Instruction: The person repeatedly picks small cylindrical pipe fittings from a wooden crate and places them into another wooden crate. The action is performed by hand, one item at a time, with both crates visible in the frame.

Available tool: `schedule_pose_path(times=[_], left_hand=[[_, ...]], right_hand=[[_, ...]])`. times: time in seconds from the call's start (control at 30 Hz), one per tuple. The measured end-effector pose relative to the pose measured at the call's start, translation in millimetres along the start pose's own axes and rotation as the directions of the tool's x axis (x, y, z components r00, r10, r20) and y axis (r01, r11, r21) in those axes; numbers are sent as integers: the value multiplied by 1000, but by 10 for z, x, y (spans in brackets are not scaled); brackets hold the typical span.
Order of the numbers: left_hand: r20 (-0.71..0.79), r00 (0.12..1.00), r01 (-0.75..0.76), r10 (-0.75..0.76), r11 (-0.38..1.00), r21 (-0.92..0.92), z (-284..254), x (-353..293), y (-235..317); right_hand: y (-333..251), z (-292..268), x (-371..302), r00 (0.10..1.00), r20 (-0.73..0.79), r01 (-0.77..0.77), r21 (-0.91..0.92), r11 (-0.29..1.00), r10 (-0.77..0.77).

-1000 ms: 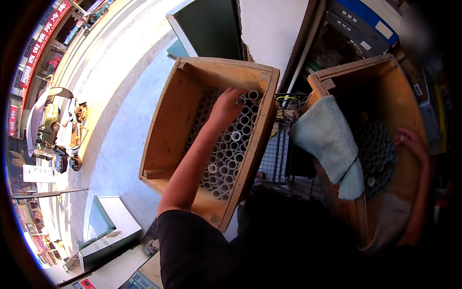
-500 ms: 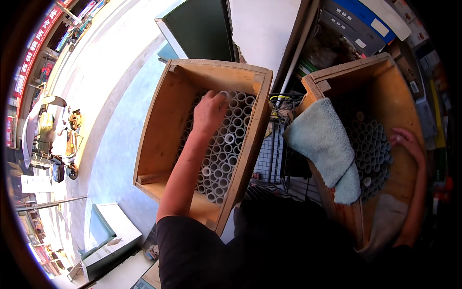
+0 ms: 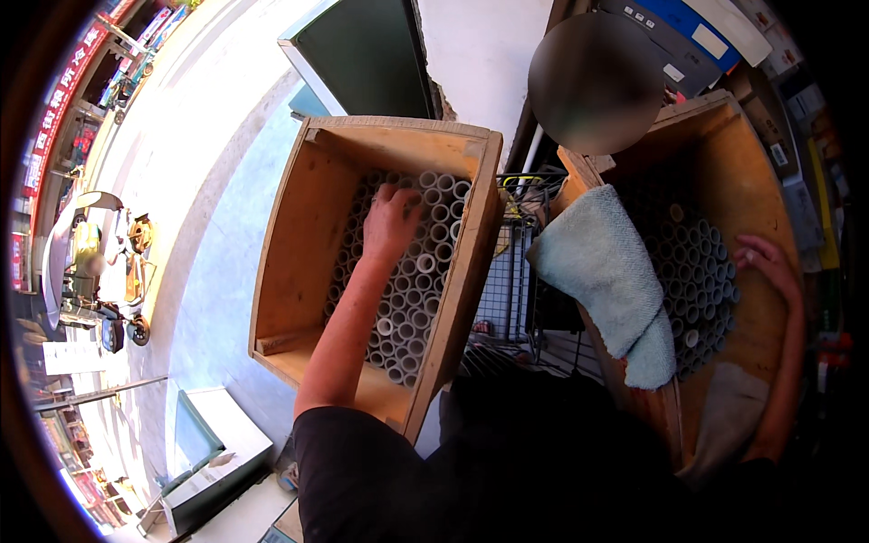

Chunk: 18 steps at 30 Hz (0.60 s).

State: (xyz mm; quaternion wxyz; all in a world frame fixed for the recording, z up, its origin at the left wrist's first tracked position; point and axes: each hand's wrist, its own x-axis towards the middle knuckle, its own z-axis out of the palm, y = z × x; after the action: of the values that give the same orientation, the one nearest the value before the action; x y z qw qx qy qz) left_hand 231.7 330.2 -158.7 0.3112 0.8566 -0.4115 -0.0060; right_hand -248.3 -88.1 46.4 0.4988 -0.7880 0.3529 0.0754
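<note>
Two wooden boxes hold many short white tubes standing on end. In the left wooden box point(image 3: 272, 244), my left hand point(image 3: 391, 223) is over the upper part of the packed tubes point(image 3: 412, 294). Its fingers are bent down and drawn together among the tube mouths; what they hold, if anything, is hidden. My right hand point(image 3: 768, 264) reaches into the right wooden box point(image 3: 769, 199), fingers stretched out and slightly apart beside the right edge of its tubes point(image 3: 692, 281). A pale blue-green cloth point(image 3: 602, 271) hangs over that box's left wall.
Between the boxes stands a black wire basket point(image 3: 511, 281). A dark green panel point(image 3: 367, 72) is beyond the left box. A large blurred round patch point(image 3: 596, 81) covers the far corner of the right box. Cartons point(image 3: 769, 136) line the right side; a street lies left.
My left hand has shifted slightly down and left over the tubes. The blurred round patch has appeared beyond the right box. My right hand has barely moved.
</note>
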Motion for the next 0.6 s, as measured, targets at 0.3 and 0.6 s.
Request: schedule_pose_path(times=[0.3, 0.6], left_hand=[[-43, 994, -93, 99, 986, 137, 130, 127, 207], [8, 984, -173, 176, 963, 207, 163, 299, 384]], right_hand=[[-3, 9, 29, 1000, -9, -16, 7, 1000, 16], [148, -81, -2, 999, -21, -25, -7, 1000, 25]])
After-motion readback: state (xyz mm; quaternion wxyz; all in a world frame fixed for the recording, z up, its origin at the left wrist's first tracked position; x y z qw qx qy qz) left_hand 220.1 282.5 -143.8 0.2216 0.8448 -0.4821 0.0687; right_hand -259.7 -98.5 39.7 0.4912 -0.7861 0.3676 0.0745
